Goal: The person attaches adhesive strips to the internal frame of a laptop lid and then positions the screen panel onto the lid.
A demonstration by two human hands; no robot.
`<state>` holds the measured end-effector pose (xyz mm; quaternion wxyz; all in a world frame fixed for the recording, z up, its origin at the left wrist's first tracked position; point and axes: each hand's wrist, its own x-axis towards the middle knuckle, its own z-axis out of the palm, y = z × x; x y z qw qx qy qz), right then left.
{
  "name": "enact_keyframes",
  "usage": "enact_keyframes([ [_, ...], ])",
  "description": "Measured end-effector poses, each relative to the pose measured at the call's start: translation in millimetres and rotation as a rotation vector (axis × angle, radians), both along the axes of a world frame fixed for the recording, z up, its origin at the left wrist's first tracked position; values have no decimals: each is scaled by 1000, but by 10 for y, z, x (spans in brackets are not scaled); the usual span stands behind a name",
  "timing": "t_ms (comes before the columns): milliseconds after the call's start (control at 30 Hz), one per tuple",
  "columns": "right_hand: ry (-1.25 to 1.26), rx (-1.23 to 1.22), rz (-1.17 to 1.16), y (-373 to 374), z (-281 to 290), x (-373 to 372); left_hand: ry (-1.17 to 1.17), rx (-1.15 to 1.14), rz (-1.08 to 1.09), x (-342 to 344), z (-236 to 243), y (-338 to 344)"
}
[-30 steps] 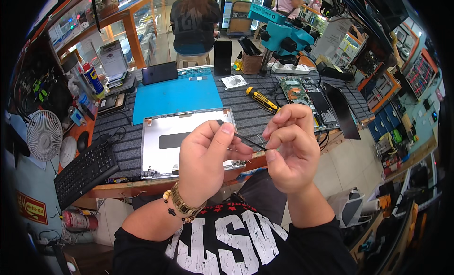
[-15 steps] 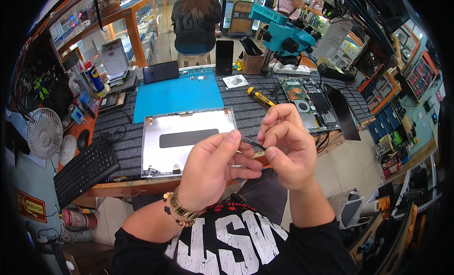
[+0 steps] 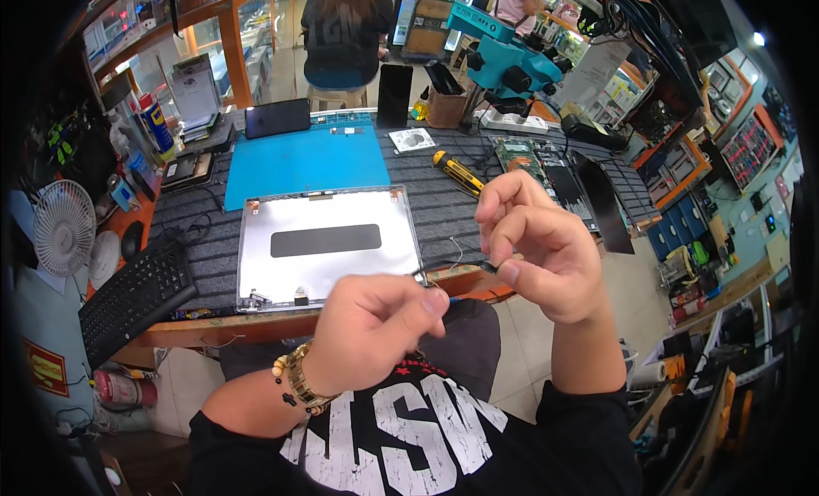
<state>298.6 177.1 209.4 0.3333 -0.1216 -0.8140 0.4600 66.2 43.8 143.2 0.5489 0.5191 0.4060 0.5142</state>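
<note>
My right hand (image 3: 546,253) pinches the end of a thin dark strip (image 3: 488,266), which looks like a cable, between thumb and fingertips. Lower and to the left, my left hand (image 3: 375,330) is closed, thumb pressed to its fingers. A thin line runs near its fingertips, but what they grip is hidden. Both hands are above the near edge of the bench. Behind my left hand lies a silver laptop lid (image 3: 325,240), inner side up, with a dark rounded strip across its middle. A fine pale wire (image 3: 457,250) curls on the mat beside the lid.
Beyond the lid is a blue work mat (image 3: 303,168). A yellow-black screwdriver (image 3: 458,174) and an opened laptop base (image 3: 546,168) lie to the right, below a teal microscope (image 3: 512,61). A black keyboard (image 3: 136,300) leans at the left. A person (image 3: 345,35) sits across the bench.
My hands have drawn apart; the left dropped down and left and closed its fingers. The dark strip stays with my right hand, which moved slightly right. The view has shifted a little.
</note>
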Motion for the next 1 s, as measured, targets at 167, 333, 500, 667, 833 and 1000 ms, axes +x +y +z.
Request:
enact_keyframes([
  [167, -121, 81, 8, -53, 120, 26, -806, -47, -86, -213, -38, 219],
  [333, -160, 152, 59, -52, 212, 15, -968, -48, -60, -324, -22, 230],
  [500, -173, 166, 45, -8, 254, 50, -1156, 61, -147, -680, 18, 288],
  [667, -212, 107, 17, 5, 321, 98, -595, 239, -230, -674, -96, 236],
  [833, -251, 276, 108, -20, 408, 57, -58, 418, -49, -103, 30, 370],
  [1000, -327, 313, 109, -94, 493, 42, -190, 133, -306, 50, 73, 390],
])
